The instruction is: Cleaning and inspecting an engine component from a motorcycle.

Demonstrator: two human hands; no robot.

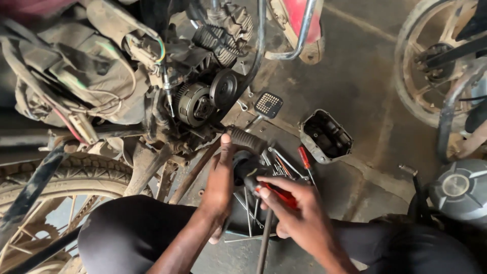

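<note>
- The right hand point(297, 213) is curled around a red-handled tool point(276, 194), whose tip is hidden under the fingers.
- The left hand point(219, 185), fingers together, presses against a dark round part point(244, 167), mostly covered.
- Behind lie loose screwdrivers point(304, 160), an engine cover point(325, 136) and the exposed clutch point(195, 104).

Bare concrete floor point(365, 91) lay open right of the engine point(203, 101). The footpeg point(246, 139), the loose engine cover point(325, 136) and scattered tools point(289, 165) crowded the passage beneath, near both hands.
</note>
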